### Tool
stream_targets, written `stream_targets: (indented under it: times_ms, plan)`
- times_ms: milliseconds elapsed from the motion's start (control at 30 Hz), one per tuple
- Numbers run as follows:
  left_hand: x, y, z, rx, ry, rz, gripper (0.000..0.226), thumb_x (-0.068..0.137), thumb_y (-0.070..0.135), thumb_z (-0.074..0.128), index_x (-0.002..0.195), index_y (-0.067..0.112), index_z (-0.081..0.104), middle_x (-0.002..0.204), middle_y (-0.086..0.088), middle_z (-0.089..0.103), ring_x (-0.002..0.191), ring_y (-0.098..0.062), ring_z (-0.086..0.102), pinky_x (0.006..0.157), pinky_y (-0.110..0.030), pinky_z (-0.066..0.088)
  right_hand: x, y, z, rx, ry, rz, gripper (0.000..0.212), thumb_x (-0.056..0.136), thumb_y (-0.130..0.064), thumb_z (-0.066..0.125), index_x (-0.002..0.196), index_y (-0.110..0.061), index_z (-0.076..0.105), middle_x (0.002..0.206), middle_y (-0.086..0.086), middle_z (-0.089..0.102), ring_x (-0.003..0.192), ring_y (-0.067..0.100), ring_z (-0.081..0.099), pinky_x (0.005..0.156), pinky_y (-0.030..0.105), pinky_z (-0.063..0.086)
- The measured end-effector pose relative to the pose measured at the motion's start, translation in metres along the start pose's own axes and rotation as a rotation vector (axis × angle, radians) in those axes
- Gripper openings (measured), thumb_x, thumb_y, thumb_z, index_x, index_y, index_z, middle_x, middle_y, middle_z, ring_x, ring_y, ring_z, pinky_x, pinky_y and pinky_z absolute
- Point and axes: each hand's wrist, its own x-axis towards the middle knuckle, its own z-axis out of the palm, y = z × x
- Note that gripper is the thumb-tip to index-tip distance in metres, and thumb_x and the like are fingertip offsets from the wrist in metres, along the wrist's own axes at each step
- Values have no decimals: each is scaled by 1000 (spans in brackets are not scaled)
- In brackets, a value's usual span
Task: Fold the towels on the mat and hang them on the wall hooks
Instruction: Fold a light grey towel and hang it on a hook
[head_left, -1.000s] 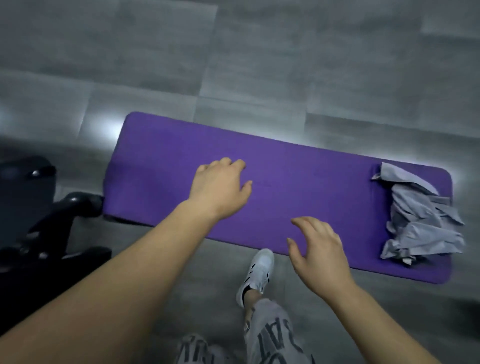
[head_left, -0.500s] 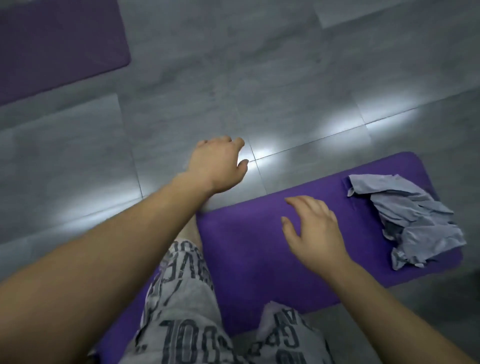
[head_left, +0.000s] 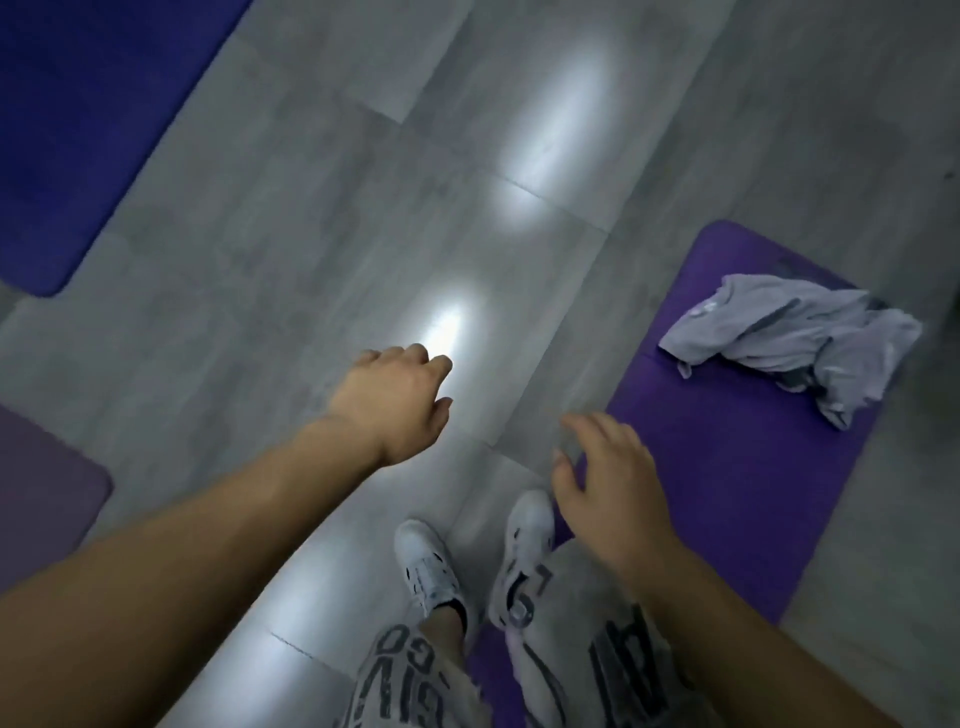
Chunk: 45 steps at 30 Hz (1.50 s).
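A crumpled pale grey towel (head_left: 795, 338) lies on the far end of a purple mat (head_left: 727, 467) at the right. My left hand (head_left: 395, 400) hangs over the bare grey floor, fingers loosely curled, holding nothing. My right hand (head_left: 608, 478) hovers over the mat's near left edge with relaxed fingers, empty, well short of the towel. No wall hooks are in view.
A blue mat (head_left: 88, 119) lies on the floor at the upper left, and a dull purple mat (head_left: 41, 493) at the left edge. My white shoes (head_left: 426, 566) and patterned grey shorts (head_left: 571, 649) are at the bottom, one foot on the purple mat.
The view has swung round: the purple mat with the towel now runs up the right side. Both hands stay empty and have shifted little relative to each other.
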Motion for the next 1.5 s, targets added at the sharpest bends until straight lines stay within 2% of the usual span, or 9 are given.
stream_targets:
  times_ms: [267,400,600,767,1033,1167,1267,1367,1500]
  plan:
    - [198,124,-102,81,11,309,44,98,44,45,134,20,51,126,-5,59,113,-29,57,93,-39,45,69,112,-70,118,240,370,46,89,-40,40,119,-13,63,112,7,65,99,32,60,83,46,51]
    - [285,200,-114,129,-55,426,45,99,44,45,137,21,50,128,-4,59,113,-28,59,90,-38,46,98,186,-91,130,278,543,45,91,-37,44,123,-11,62,117,8,65,104,31,60,86,46,51]
    - [393,288,-99,201,-149,572,47,100,45,46,142,24,46,135,-3,56,116,-25,59,89,-36,48,148,284,-83,205,283,721,43,96,-33,51,132,-12,57,128,9,59,116,31,55,96,47,47]
    - [489,334,-64,277,-232,661,43,98,45,49,133,22,53,127,-4,61,110,-24,62,85,-34,51,201,370,-74,232,408,880,42,95,-29,59,133,-12,57,130,12,57,116,33,54,97,48,47]
    - [618,458,-5,190,-156,919,53,97,41,54,144,18,44,141,-8,47,123,-32,52,92,-49,52,270,519,-49,275,589,1016,38,95,-30,59,128,-12,59,131,13,52,121,36,48,98,47,46]
    - [658,523,19,227,-122,1099,63,95,36,61,151,20,38,162,-13,20,145,-35,24,109,-54,38,287,589,-58,363,628,1067,51,97,-43,55,146,-29,46,159,12,25,145,34,20,115,44,23]
    - [677,556,34,227,-151,1157,70,93,42,60,154,18,34,157,-13,32,143,-36,29,111,-54,36,293,638,-61,365,601,1042,53,92,-60,53,140,-36,48,158,15,23,146,36,19,119,49,22]
    - [682,574,49,158,-188,1105,69,90,54,58,146,18,42,139,-9,52,133,-33,42,107,-49,41,296,664,-59,500,622,964,52,87,-62,60,119,-21,56,127,9,53,118,27,52,96,41,45]
    - [674,576,61,118,-124,1066,33,87,58,59,101,29,66,96,6,63,106,-22,61,89,-37,49,294,662,-54,474,693,937,32,90,-46,65,94,-16,56,94,0,59,85,16,55,69,25,37]
